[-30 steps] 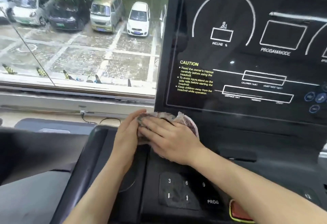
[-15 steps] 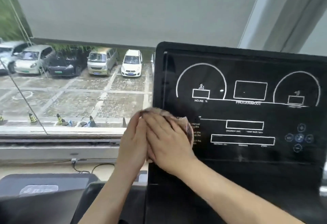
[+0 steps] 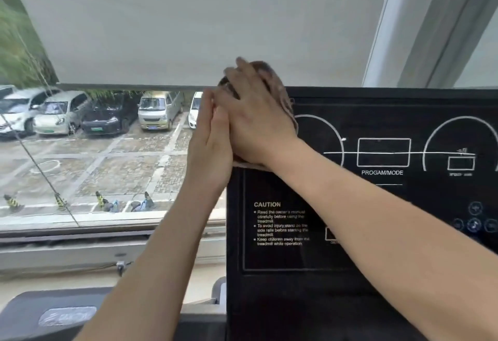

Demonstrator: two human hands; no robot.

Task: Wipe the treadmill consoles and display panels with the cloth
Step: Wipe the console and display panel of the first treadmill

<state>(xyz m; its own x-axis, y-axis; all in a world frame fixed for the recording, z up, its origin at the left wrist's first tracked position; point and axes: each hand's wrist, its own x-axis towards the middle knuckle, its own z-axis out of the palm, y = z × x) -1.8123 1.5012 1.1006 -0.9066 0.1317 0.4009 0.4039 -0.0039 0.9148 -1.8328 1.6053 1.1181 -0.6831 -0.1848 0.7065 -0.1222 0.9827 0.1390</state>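
Cloth: a crumpled brown-and-pale patterned cloth (image 3: 285,99) lies on the upper left corner of the panel. It bulges above the panel's top edge and is mostly covered by the right hand.
Panel: the glossy black treadmill display panel (image 3: 377,206) stands upright, with white outlined arcs and boxes and the words "PROGAM/MODE".
Right hand: the right hand (image 3: 260,117) lies flat over the cloth, its forearm crossing the panel from the lower right.
Right fingers: straight and close together, pressing on the cloth; none curl round it.
Left hand: the left hand (image 3: 213,149) is seen edge-on, set against the left side of the right hand and the cloth, at the panel's left edge.
Left fingers: straight and together, pointing up; the thumb is hidden.
Caution text: a white-lettered caution notice (image 3: 280,225) sits low on the panel's left, below both hands.
Window: a pale grey roller blind (image 3: 161,25) is half lowered.
Outside: parked cars (image 3: 62,116) on a paved lot.
Lower left: a grey neighbouring machine top (image 3: 54,313).
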